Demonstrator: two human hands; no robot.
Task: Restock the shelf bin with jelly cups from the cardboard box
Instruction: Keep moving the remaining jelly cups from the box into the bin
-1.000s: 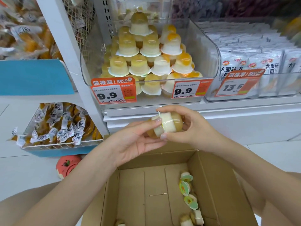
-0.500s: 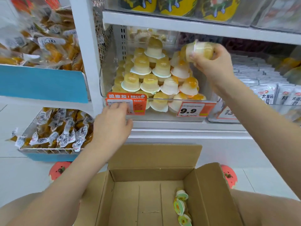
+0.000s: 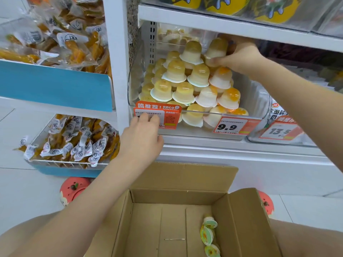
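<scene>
Overhead, noted right hand (image 3: 239, 58) reaching into the clear shelf bin (image 3: 256, 97), fingers curled around one jelly cup (image 3: 217, 48) at the top right of the stacked pile (image 3: 187, 86), dome up. Saw left hand (image 3: 143, 134) with fingers resting loosely on the orange price tag (image 3: 167, 113) at the bin's front edge, gripping nothing. Below, recorded open cardboard box (image 3: 246, 216) with a few cups (image 3: 208, 232) lying near its right wall.

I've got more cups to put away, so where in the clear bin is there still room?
Free: the back right of the clear plastic shelf bin, beside the right hand gripping a brown-topped jelly cup. Crowded: the stacked pyramid of yellow jelly cups filling left and front.
</scene>
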